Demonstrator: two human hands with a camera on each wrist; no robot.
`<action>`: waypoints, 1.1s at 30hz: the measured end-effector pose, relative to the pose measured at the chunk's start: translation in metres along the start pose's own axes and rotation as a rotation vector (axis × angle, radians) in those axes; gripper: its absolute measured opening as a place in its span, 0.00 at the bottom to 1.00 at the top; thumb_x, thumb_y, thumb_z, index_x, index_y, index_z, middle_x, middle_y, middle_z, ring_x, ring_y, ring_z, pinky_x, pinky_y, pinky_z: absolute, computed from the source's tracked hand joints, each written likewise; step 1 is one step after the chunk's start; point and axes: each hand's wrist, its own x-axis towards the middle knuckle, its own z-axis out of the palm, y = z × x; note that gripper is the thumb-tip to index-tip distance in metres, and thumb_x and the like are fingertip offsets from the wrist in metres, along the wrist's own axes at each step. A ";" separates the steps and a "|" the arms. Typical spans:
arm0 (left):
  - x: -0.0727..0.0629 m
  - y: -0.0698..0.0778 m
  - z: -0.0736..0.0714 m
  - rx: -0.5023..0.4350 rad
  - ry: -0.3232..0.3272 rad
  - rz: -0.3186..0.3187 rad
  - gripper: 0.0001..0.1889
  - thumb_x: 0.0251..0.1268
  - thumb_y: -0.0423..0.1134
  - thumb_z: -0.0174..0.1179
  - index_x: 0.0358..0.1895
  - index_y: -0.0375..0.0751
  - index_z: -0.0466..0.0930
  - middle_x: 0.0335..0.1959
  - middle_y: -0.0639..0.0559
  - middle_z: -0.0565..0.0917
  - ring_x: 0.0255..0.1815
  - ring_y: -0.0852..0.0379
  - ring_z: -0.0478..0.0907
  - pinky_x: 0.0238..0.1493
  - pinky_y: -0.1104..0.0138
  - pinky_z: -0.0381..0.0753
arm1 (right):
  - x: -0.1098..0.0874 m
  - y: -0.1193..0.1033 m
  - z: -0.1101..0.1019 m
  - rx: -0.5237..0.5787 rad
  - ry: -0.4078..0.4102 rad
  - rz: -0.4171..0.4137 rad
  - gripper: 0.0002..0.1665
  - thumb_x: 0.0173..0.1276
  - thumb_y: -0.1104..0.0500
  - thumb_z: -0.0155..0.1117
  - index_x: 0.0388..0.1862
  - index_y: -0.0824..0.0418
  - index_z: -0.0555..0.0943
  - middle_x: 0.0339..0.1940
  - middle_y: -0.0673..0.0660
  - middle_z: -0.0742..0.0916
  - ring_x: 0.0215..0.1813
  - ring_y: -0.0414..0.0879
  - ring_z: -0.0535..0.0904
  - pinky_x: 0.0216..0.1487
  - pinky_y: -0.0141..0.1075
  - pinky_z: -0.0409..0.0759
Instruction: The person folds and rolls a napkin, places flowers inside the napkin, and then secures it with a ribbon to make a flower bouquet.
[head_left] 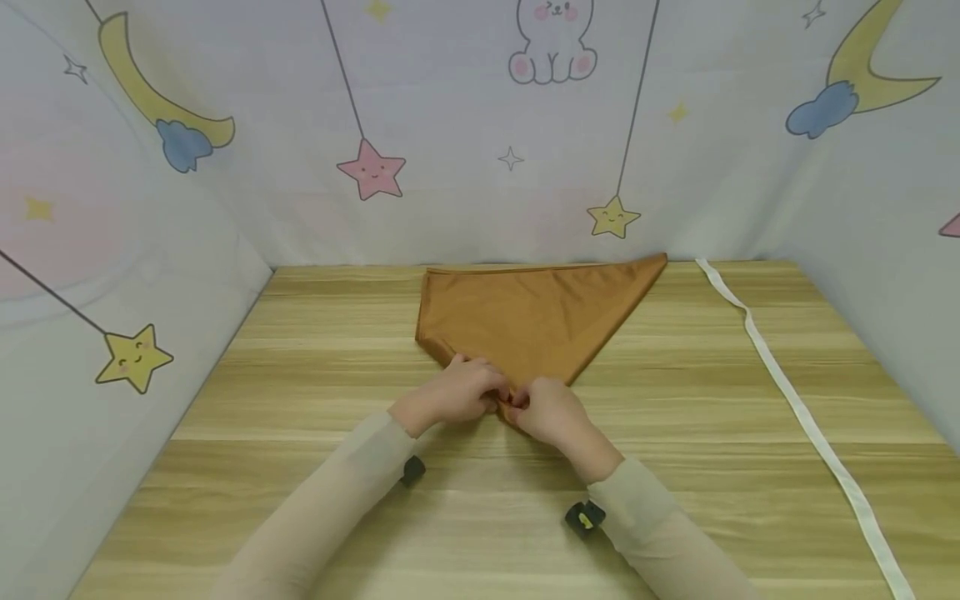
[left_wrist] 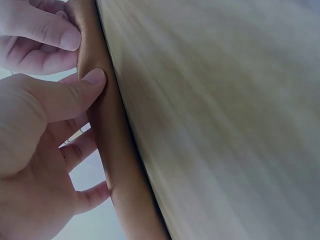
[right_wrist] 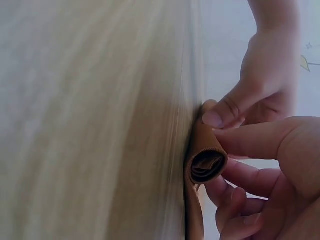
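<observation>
A brown cloth (head_left: 517, 317) lies on the wooden table, its near-left edge turned into a narrow roll. My left hand (head_left: 468, 390) holds this roll from the near side; in the left wrist view its thumb (left_wrist: 92, 82) presses on top and the other fingers lie along the far side. Close beside it, my right hand (head_left: 551, 412) pinches the roll near its right end. The right wrist view shows the open end of the roll (right_wrist: 206, 165), with several layers coiled inside, between the right thumb and fingers.
A long white strip (head_left: 795, 400) runs down the right side of the wooden table (head_left: 300, 400). Printed fabric walls (head_left: 465, 108) with stars and moons stand at the back and both sides. Small black devices (head_left: 585, 518) are worn at the wrists.
</observation>
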 end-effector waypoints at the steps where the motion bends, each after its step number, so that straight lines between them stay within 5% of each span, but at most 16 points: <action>1: 0.001 0.000 0.000 -0.003 0.000 -0.003 0.12 0.60 0.30 0.61 0.45 0.49 0.84 0.47 0.55 0.84 0.54 0.53 0.75 0.59 0.45 0.61 | 0.000 0.000 0.000 0.003 0.000 -0.002 0.11 0.57 0.58 0.70 0.17 0.57 0.82 0.16 0.47 0.79 0.20 0.40 0.70 0.23 0.32 0.66; 9: 0.006 0.000 -0.001 -0.028 -0.016 -0.013 0.13 0.63 0.31 0.60 0.45 0.52 0.85 0.47 0.58 0.85 0.51 0.55 0.75 0.59 0.42 0.60 | -0.001 0.000 0.000 -0.022 0.002 0.017 0.11 0.54 0.58 0.72 0.17 0.56 0.81 0.16 0.46 0.78 0.21 0.41 0.70 0.24 0.32 0.65; 17: 0.006 -0.001 0.001 -0.032 -0.022 0.048 0.22 0.47 0.24 0.59 0.47 0.48 0.82 0.44 0.54 0.77 0.47 0.53 0.72 0.54 0.46 0.66 | -0.002 0.001 -0.003 -0.014 -0.022 0.006 0.29 0.66 0.54 0.65 0.07 0.53 0.64 0.09 0.45 0.63 0.15 0.38 0.59 0.19 0.30 0.55; 21: 0.006 -0.001 0.001 -0.008 -0.010 0.059 0.20 0.49 0.25 0.61 0.47 0.48 0.81 0.49 0.53 0.76 0.53 0.51 0.69 0.55 0.44 0.65 | -0.001 0.005 -0.004 0.019 -0.027 -0.004 0.32 0.67 0.53 0.64 0.06 0.53 0.61 0.08 0.45 0.61 0.14 0.38 0.56 0.19 0.29 0.54; 24: 0.006 0.000 0.001 0.012 -0.017 0.052 0.17 0.54 0.29 0.63 0.47 0.49 0.81 0.51 0.54 0.78 0.54 0.51 0.70 0.57 0.44 0.64 | 0.000 0.007 -0.005 0.047 -0.040 0.000 0.28 0.66 0.57 0.64 0.08 0.55 0.65 0.09 0.46 0.64 0.16 0.39 0.59 0.20 0.30 0.56; 30: 0.008 0.001 0.002 0.019 -0.024 0.035 0.12 0.61 0.34 0.63 0.48 0.50 0.83 0.49 0.55 0.82 0.53 0.52 0.74 0.58 0.45 0.64 | 0.000 0.009 -0.007 0.065 -0.033 0.053 0.06 0.62 0.61 0.66 0.27 0.60 0.80 0.25 0.51 0.81 0.28 0.44 0.74 0.31 0.35 0.72; 33: 0.008 0.002 0.002 0.015 -0.026 0.030 0.12 0.62 0.33 0.62 0.47 0.49 0.84 0.49 0.54 0.82 0.54 0.51 0.75 0.58 0.45 0.64 | -0.001 0.009 -0.008 0.045 -0.014 0.053 0.04 0.60 0.61 0.67 0.28 0.60 0.81 0.27 0.53 0.83 0.30 0.46 0.76 0.33 0.37 0.73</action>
